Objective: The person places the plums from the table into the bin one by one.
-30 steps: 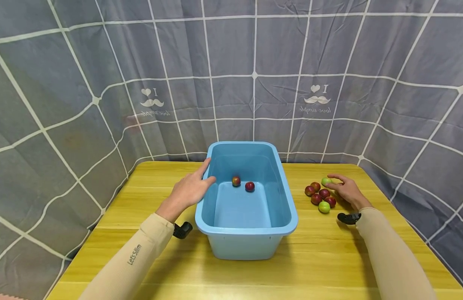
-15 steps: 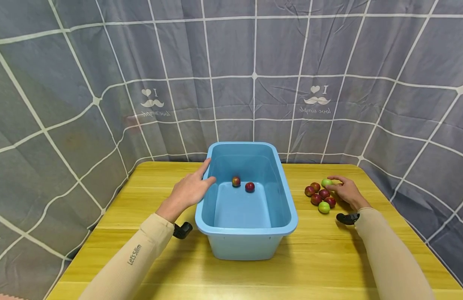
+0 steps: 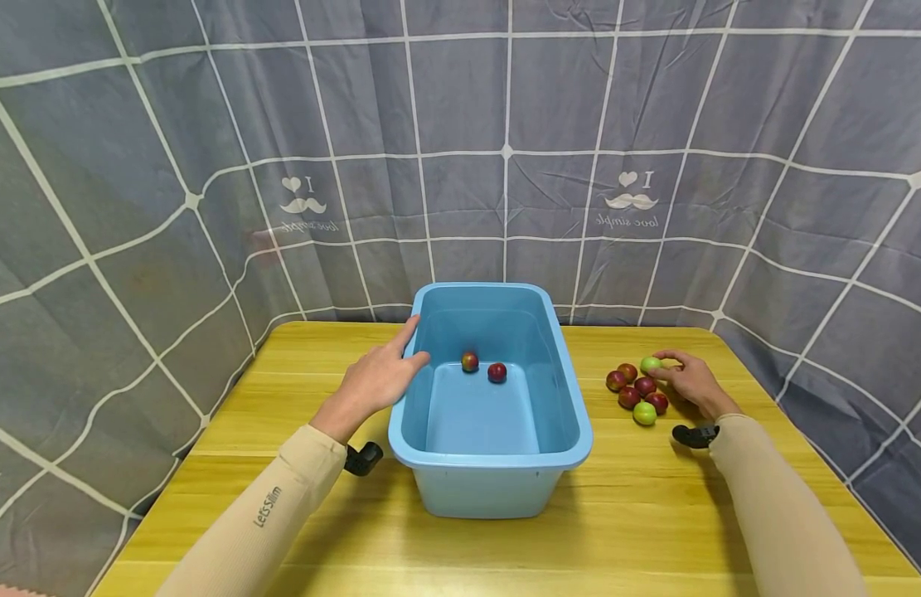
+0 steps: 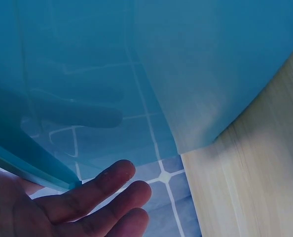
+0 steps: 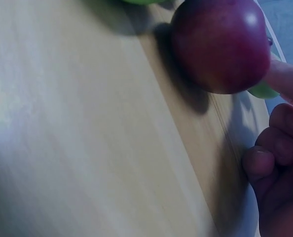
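Note:
A blue plastic tub (image 3: 490, 461) stands on the wooden table with two red plums (image 3: 496, 372) on its floor. My left hand (image 3: 378, 377) grips the tub's left rim, thumb over the inside and fingers along the outside; the left wrist view shows its fingers (image 4: 104, 185) beside the tub wall. To the right of the tub lies a cluster of several red plums and a green plum (image 3: 644, 414). At the cluster's far side my right hand (image 3: 690, 383) pinches another green plum (image 3: 650, 364) between thumb and forefinger. The right wrist view partly hides it behind a red plum (image 5: 220, 47).
A grey curtain (image 3: 460, 199) with white grid lines hangs around the table's back and sides. Each wrist carries a black camera mount, the left mount (image 3: 364, 458) close to the tub. Bare wooden tabletop (image 3: 632, 514) shows in front of the fruit.
The green plum at my right fingertips has shifted very slightly toward me and right, the thumb and forefinger staying at it. My left hand and the tub have not moved.

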Available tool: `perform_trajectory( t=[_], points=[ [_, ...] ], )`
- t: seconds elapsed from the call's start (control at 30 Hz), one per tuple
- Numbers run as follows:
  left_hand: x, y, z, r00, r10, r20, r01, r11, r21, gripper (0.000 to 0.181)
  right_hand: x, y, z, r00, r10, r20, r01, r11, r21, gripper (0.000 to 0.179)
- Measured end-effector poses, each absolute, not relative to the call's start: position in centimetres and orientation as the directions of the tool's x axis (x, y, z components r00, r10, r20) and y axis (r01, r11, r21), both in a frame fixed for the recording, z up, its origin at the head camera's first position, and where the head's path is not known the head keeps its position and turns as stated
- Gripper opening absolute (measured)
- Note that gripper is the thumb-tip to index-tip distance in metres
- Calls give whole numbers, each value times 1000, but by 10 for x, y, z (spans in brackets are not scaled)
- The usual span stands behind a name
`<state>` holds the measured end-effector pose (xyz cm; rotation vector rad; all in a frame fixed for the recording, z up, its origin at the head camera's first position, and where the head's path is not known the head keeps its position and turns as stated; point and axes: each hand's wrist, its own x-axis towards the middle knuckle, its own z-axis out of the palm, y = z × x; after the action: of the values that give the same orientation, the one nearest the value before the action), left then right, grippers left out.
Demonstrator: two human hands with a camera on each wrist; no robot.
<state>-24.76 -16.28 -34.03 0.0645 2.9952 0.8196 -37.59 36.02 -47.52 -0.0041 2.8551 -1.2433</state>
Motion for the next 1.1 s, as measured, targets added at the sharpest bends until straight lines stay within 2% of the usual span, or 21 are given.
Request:
perform_trajectory(
  t=[0.27, 0.57, 1.1],
  points=[
    [-247, -163, -341, -999, 48, -24, 29, 859, 511, 72, -373, 360, -471, -999, -35, -4, -21, 696, -718, 60],
    [-247, -163, -341, -998, 51, -29, 29, 859, 511, 72, -373, 360, -466, -993, -103, 58, -114, 703, -702, 53],
    [-247, -163, -341, -998, 52, -28, 31, 861, 507, 72, -374, 356, -451, -989, -138, 44, -125, 663, -738, 52]
  ],
)
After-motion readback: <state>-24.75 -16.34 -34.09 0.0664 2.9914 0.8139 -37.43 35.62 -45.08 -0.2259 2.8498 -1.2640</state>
